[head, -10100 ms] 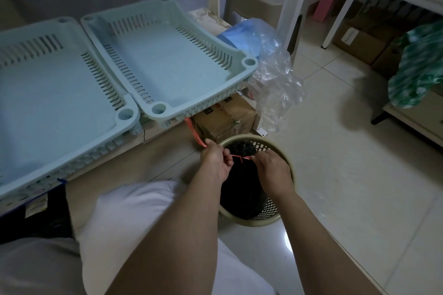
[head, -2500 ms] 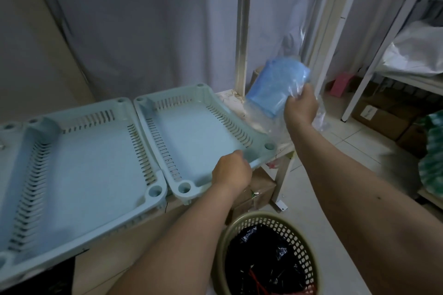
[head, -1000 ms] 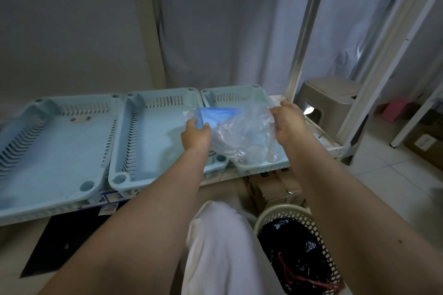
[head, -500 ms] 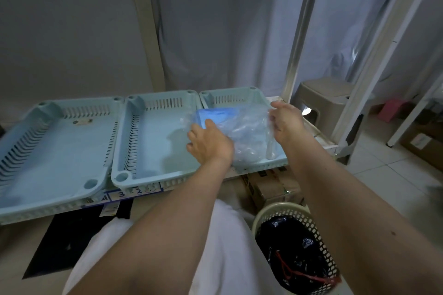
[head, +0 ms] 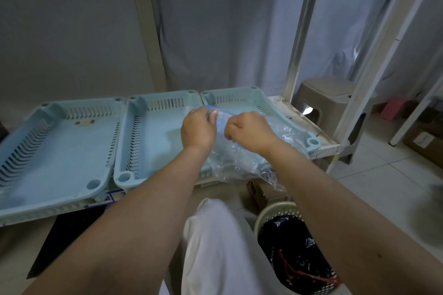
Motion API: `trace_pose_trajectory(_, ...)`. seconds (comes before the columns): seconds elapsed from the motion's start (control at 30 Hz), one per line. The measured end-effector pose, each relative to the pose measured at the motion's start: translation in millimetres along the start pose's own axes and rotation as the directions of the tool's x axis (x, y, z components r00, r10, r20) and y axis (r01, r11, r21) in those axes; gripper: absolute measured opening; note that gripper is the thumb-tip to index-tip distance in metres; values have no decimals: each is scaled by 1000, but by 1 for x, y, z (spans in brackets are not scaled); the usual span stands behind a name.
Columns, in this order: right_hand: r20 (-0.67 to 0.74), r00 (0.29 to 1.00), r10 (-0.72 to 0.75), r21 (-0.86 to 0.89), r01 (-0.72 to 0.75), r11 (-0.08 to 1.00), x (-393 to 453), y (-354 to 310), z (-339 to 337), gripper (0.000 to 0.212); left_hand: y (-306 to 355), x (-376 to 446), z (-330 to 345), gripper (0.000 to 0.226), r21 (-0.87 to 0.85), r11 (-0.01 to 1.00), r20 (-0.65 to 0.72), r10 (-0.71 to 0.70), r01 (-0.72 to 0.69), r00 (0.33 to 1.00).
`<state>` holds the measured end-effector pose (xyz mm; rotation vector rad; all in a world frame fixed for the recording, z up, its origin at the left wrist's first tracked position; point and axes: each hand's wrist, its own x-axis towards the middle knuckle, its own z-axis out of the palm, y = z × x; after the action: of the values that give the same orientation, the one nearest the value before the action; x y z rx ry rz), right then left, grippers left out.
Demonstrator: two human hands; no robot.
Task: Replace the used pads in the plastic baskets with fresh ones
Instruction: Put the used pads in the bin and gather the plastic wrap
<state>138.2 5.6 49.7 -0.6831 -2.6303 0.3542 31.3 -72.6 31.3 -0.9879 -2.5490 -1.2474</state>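
Note:
Three pale blue plastic baskets stand side by side on a low shelf: the left basket, the middle basket and the right basket. Over the gap between the middle and right ones, my left hand and my right hand both grip the top of a clear plastic bag. A sliver of the blue pads inside it shows above my left hand. The bag hangs crumpled below my fists, over the right basket's front.
A woven waste bin with a black liner stands on the floor at lower right, beside my white-clad knee. A cardboard box sits under the shelf. A beige stool and white rack posts stand to the right.
My hands have come together at the bag's top; my left hand shifted from its side to its mouth. The blue pads are now mostly hidden behind my hands.

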Motion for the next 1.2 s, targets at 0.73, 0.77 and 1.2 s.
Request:
trace_pose_trajectory(0.73, 295, 905, 306, -286, -222, 932, 46, 9, 60, 45, -46, 6, -5, 29, 141, 978, -79, -146, 156, 986)
trace_pose_trajectory(0.77, 287, 895, 342, -261, -271, 927, 45, 11, 58, 42, -46, 6, -4, 28, 141, 978, -82, -144, 154, 986)
trace_pose_trajectory(1.2, -32, 981, 194, -61, -195, 979, 28, 12, 41, 37, -26, 16, 9, 23, 158, 987, 62, -3, -7, 998)
